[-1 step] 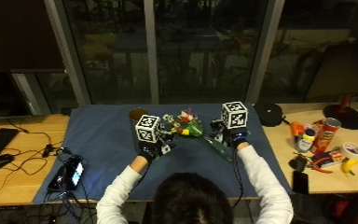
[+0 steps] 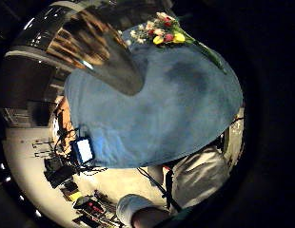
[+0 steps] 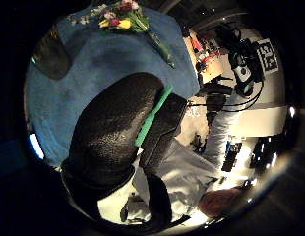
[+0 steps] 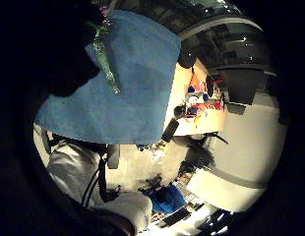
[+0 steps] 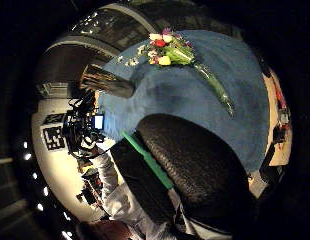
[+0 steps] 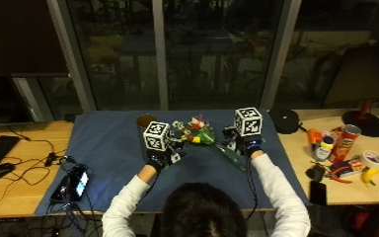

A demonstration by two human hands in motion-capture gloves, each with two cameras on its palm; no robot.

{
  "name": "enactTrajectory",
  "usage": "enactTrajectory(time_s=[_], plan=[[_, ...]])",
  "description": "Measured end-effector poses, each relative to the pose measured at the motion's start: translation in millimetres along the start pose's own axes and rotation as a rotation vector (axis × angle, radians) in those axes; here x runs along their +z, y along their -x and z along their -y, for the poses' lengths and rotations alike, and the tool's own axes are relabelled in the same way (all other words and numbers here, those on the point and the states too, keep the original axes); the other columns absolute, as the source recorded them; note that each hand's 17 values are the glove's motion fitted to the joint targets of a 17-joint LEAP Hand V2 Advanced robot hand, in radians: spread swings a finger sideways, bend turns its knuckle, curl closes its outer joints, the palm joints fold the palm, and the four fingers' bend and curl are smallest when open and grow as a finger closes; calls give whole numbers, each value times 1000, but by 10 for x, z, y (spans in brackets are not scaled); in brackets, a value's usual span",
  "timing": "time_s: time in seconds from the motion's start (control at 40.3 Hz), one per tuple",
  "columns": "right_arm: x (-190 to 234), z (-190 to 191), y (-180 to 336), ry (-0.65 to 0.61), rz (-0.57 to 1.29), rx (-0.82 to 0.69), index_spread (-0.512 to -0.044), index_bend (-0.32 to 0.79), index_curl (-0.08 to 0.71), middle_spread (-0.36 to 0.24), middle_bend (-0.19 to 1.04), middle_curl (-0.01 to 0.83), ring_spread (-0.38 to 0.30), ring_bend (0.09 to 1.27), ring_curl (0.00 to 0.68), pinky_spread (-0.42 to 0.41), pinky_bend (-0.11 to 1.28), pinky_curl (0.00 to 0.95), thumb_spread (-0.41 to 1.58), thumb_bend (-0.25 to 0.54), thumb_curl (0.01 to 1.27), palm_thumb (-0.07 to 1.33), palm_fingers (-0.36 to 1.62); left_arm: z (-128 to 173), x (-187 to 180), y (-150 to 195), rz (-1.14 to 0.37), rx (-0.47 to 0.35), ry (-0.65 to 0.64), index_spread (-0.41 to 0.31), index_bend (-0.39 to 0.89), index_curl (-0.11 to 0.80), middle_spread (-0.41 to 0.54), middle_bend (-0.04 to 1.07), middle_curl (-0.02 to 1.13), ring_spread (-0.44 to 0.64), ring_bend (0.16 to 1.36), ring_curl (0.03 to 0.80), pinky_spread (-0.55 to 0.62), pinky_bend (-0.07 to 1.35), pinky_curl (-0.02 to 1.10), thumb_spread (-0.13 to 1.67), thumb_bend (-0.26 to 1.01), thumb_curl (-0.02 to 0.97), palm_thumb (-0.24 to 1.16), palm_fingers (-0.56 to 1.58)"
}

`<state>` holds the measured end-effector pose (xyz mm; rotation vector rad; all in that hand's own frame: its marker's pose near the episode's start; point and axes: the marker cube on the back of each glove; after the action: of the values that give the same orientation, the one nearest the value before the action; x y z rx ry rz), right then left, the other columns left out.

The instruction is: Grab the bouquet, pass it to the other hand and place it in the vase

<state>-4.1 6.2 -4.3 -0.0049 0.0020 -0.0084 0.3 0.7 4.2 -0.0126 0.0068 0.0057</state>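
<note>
Nearest the person, both forearms reach out over the blue cloth (image 6: 110, 163) that covers the middle of the tabletop (image 6: 18, 182). The left hand (image 6: 157, 160) hangs over the cloth just short of the vase (image 6: 145, 129), and the right hand (image 6: 247, 148) hangs beside the stem end of the bouquet (image 6: 206, 140). From the palm views neither hand appears to hold anything: each shows the bouquet lying free on the cloth, a little way off, with a gloved thumb bulking in front of it, but the fingers themselves are not shown plainly, so I cannot tell whether either hand is spread or curled. The bouquet lies flat between the two hands, its flower heads towards the vase and its wrapped green stems trailing towards the right hand. Just beyond the left hand the vase stands upright on the cloth, dark and metallic, its mouth unfilled. Judging from this, the task is at its first step: the pickup has not begun. The next move likely calls for the right hand to drop to the stems and take hold low down, lift the bouquet clear, and bring it across so the left hand can take it.
</note>
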Motion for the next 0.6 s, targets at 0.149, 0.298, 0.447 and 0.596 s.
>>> enactTrajectory(time_s=[0.149,0.298,0.447,0.596], plan=[[42,82,-21,18,-12,23,-301,57,51,-27,229,131,-25,518,194,119,526,208,732,50,65,140,431,-42,139,-3,-14,9,40,-61,179,139,82,198,148,139,458,168,223,283,135,727,-1,65,45,462],[-7,35,22,22,-10,45,-348,58,56,-30,227,181,-43,575,243,132,601,264,908,33,98,160,422,-13,163,19,-10,-1,12,-70,179,190,90,190,193,162,456,196,263,272,173,894,-11,103,51,448],[-52,66,24,10,24,136,-366,48,52,-29,237,223,-45,599,269,155,681,302,999,14,128,182,436,-3,83,7,-10,-4,-38,-75,171,227,94,185,223,178,453,211,282,263,201,983,-17,136,46,438],[-12,320,-86,-7,125,287,-272,-2,27,4,269,264,-21,702,310,172,736,329,1035,-4,162,211,471,-42,51,-42,-2,-4,-76,-77,168,255,96,181,246,191,452,223,292,254,225,1034,-18,161,41,427]])
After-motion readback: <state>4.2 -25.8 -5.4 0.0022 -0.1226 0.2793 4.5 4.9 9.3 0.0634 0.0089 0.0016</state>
